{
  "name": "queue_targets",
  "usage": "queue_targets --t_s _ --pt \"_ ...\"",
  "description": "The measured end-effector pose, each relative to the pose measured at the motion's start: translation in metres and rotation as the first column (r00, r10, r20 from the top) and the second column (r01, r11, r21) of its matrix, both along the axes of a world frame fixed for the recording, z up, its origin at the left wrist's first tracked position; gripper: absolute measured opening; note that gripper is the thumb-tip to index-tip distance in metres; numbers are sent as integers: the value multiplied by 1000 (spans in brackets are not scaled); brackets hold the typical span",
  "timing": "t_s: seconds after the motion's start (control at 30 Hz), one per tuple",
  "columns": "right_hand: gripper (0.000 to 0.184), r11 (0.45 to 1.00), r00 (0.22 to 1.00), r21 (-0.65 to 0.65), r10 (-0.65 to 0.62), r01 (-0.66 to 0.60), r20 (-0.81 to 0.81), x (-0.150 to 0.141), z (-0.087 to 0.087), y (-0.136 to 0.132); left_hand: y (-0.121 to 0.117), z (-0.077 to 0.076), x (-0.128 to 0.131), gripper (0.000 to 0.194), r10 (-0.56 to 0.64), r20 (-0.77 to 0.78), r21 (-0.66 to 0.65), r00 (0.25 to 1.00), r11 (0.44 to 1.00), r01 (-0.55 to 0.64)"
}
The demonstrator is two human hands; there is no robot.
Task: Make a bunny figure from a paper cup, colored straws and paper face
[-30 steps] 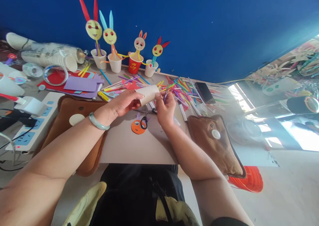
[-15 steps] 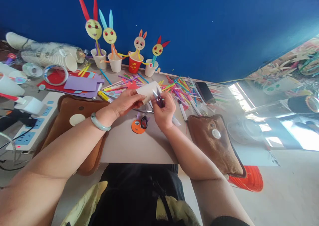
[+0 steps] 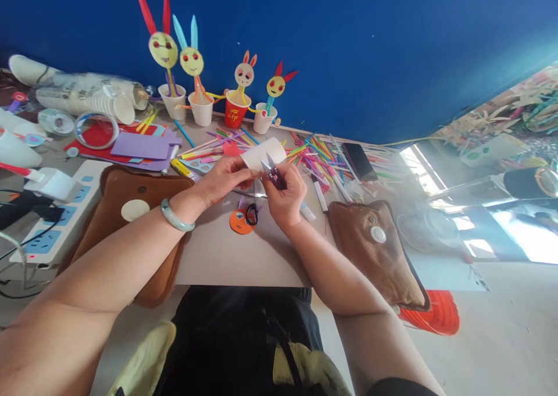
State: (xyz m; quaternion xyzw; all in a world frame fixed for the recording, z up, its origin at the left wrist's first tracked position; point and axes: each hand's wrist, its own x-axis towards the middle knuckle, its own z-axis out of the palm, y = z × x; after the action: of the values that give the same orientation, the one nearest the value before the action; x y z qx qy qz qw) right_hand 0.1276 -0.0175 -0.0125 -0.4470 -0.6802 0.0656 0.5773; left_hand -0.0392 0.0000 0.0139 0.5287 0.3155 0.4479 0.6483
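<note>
A white paper cup (image 3: 269, 148) lies sideways in my left hand (image 3: 224, 179), whose fingers are closed around its near end. Small scissors with dark purple handles (image 3: 276, 178) are gripped in my right hand (image 3: 288, 195). Their blades stand apart, and the tips point up and left against the cup's side. Whether they cut into the paper, I cannot tell. Just below my hands on the table is an orange paper disc (image 3: 241, 224) with drawn eyes. A black loop (image 3: 251, 214) overlaps its edge.
Four-limbed clutter aside, several rabbit-faced figures in cups (image 3: 201, 112) line the blue wall. Colored pens and sticks (image 3: 322, 163) spread behind my hands, near a phone (image 3: 360, 160). Brown cushions (image 3: 379, 256) flank me. A power strip (image 3: 65, 216) and purple paper (image 3: 139, 146) are left.
The cup has turned slightly in my left hand and shifted a little right. The scissors' tips have swung left and down across the cup's side.
</note>
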Motion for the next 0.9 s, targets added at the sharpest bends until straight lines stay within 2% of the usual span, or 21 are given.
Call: queue_targets --t_s 0.4,0.5,0.7,0.9 --pt "9 1000 988 3 -19 18 155 4 -2 0 1 -1 0 24 14 23 -67 1000 998 -12" --pt "10 999 984 -30 -26 31 174 3 -3 0 1 -1 0 25 4 9 -90 1000 996 -3" --pt "12 995 982 -98 -13 32 189 3 -5 2 1 -2 1 19 26 -11 -160 1000 987 -27" --pt "16 987 980 -143 -39 68 196 3 -5 4 2 5 4 20 94 17 -286 995 954 -86"
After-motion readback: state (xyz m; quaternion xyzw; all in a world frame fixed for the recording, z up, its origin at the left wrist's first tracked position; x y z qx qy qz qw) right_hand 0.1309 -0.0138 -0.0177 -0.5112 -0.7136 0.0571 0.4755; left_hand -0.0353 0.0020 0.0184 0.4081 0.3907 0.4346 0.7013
